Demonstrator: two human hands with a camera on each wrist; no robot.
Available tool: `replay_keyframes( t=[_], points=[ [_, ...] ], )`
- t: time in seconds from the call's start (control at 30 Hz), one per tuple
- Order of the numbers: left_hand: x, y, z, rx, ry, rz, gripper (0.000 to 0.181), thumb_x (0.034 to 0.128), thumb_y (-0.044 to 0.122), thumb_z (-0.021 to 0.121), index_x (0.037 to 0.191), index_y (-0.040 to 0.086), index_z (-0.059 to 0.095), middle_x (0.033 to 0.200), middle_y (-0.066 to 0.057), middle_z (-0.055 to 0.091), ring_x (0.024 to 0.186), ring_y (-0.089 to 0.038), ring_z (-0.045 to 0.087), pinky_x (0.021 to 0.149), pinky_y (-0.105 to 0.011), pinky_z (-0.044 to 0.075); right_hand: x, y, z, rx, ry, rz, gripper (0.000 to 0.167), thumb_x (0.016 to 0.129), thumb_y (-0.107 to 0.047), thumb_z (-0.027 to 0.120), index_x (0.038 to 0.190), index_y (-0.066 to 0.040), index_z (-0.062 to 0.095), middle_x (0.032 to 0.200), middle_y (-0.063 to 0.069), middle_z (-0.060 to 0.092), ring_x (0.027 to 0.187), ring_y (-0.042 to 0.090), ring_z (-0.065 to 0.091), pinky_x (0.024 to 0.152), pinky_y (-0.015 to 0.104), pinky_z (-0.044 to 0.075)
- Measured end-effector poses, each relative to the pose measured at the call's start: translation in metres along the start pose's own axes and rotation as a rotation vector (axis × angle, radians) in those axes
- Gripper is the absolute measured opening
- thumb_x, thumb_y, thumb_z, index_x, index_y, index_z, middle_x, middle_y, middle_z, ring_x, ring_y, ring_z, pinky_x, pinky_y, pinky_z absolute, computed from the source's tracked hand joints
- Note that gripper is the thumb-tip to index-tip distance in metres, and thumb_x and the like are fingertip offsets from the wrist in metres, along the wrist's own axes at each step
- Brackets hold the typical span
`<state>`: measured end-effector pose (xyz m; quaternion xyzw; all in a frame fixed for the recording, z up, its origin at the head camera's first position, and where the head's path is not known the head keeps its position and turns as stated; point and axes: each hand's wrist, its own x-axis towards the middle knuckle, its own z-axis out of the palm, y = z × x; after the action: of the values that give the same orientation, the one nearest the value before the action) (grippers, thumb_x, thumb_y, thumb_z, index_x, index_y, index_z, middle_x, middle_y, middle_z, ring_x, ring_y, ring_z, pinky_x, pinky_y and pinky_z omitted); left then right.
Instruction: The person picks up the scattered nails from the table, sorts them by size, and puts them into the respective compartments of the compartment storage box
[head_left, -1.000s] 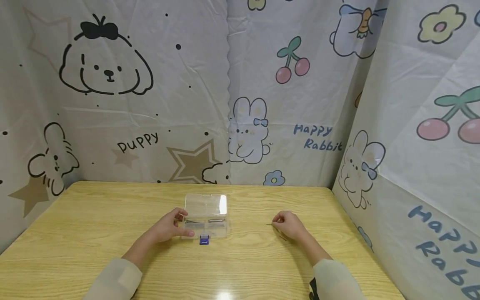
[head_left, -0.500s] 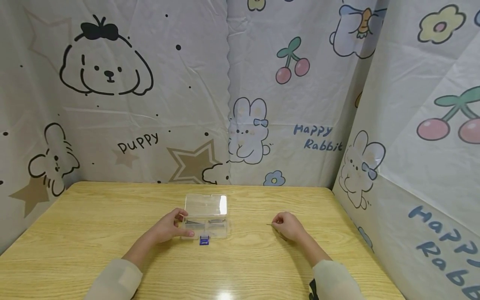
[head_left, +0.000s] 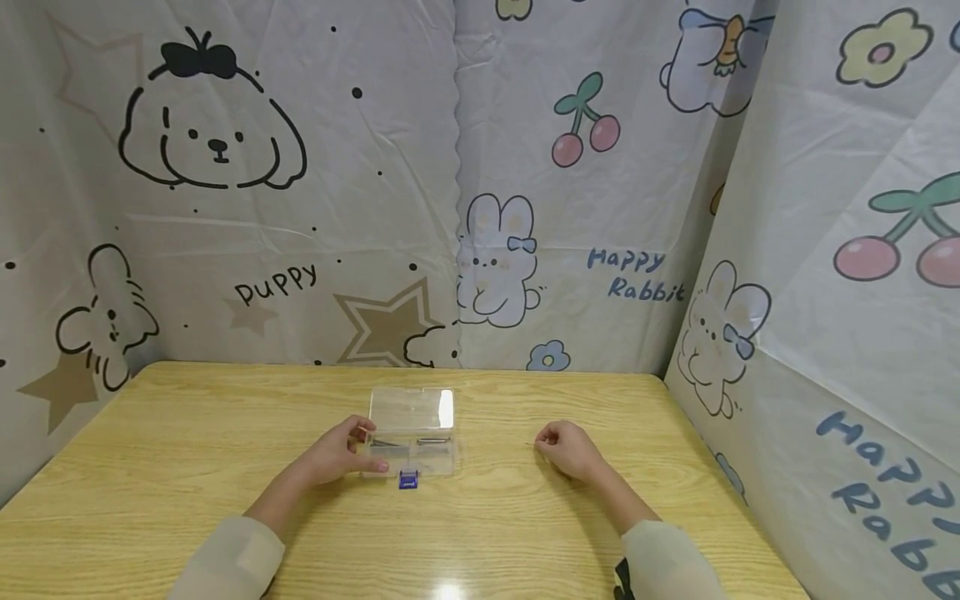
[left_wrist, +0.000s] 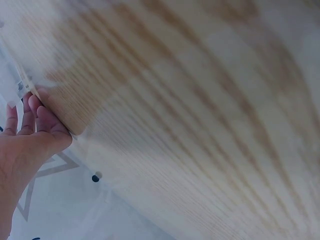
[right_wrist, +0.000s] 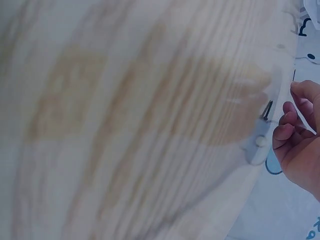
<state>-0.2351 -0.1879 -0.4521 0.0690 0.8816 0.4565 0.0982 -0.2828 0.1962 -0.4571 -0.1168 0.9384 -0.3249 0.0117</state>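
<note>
A clear plastic box (head_left: 431,460) with its lid (head_left: 408,408) raised stands on the table. Thin dark metal pieces, like nails, lie in its back compartments. My left hand (head_left: 333,454) grips the box's left side, thumb at the front and fingers farther back; in the left wrist view the box (left_wrist: 9,82) shows blurred beyond the fingers. To the right of the box, low over the table, my right hand (head_left: 572,452) pinches a thin nail-like piece (head_left: 529,443) pointing left. In the right wrist view, small dark nail-like pieces (right_wrist: 267,110) show beside the hand.
The wooden table (head_left: 480,533) carries the box and both hands. A blue latch (head_left: 408,480) hangs on the box front. Printed cloth (head_left: 405,208) hangs behind the table, and another cloth (head_left: 840,350) closes the right side.
My right hand has shifted slightly left and a little up with the thin piece. The thin piece seen on the table under it earlier no longer shows in the head view. The left hand has not moved.
</note>
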Motion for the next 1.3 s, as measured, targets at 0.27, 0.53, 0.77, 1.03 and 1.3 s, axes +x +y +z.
replay_keyframes(
  t=[0.27,0.53,0.77,1.03,1.3],
  points=[
    [0.0,-0.001,0.0,-0.014,-0.007,-0.007,0.072,0.0712,0.033,0.081,0.125,0.003,0.043,0.124,-0.018,0.048,0.11,-0.032,0.047,0.093,-0.048,0.04,-0.002,-0.015,0.001,0.029,-0.016,-0.033,0.006,0.088,-0.013,0.063,0.085,-0.01,0.067,0.079,0.0,0.055,0.072,0.013,0.045,0.064,0.028,0.038],
    [0.002,-0.001,0.0,-0.004,-0.008,-0.003,0.07,0.0722,0.033,0.08,0.125,0.005,0.044,0.124,-0.018,0.048,0.108,-0.031,0.047,0.092,-0.046,0.041,-0.002,-0.03,0.003,-0.001,-0.017,-0.061,0.007,0.088,-0.013,0.062,0.085,-0.01,0.068,0.08,0.001,0.055,0.074,0.013,0.046,0.066,0.028,0.038],
    [0.001,0.0,0.0,-0.006,-0.002,-0.015,0.071,0.0715,0.033,0.081,0.125,0.005,0.044,0.124,-0.018,0.048,0.106,-0.03,0.047,0.091,-0.044,0.041,0.0,-0.036,0.007,0.008,-0.048,-0.095,0.008,0.088,-0.012,0.061,0.085,-0.008,0.068,0.079,0.001,0.056,0.069,0.013,0.045,0.06,0.025,0.038],
    [0.002,0.0,0.001,0.002,0.005,-0.027,0.073,0.0705,0.036,0.081,0.125,0.005,0.044,0.124,-0.018,0.048,0.107,-0.03,0.047,0.091,-0.044,0.041,-0.002,-0.045,0.012,-0.001,-0.08,-0.128,0.009,0.089,-0.014,0.059,0.087,-0.009,0.067,0.083,0.001,0.055,0.075,0.014,0.046,0.066,0.027,0.039],
    [0.0,0.002,0.001,-0.007,-0.001,-0.03,0.073,0.0709,0.035,0.081,0.126,0.005,0.043,0.125,-0.018,0.047,0.108,-0.031,0.047,0.092,-0.046,0.04,-0.001,-0.056,0.018,-0.025,-0.097,-0.152,0.011,0.09,-0.017,0.06,0.088,-0.009,0.067,0.083,0.001,0.055,0.074,0.013,0.046,0.064,0.026,0.039]
  ],
)
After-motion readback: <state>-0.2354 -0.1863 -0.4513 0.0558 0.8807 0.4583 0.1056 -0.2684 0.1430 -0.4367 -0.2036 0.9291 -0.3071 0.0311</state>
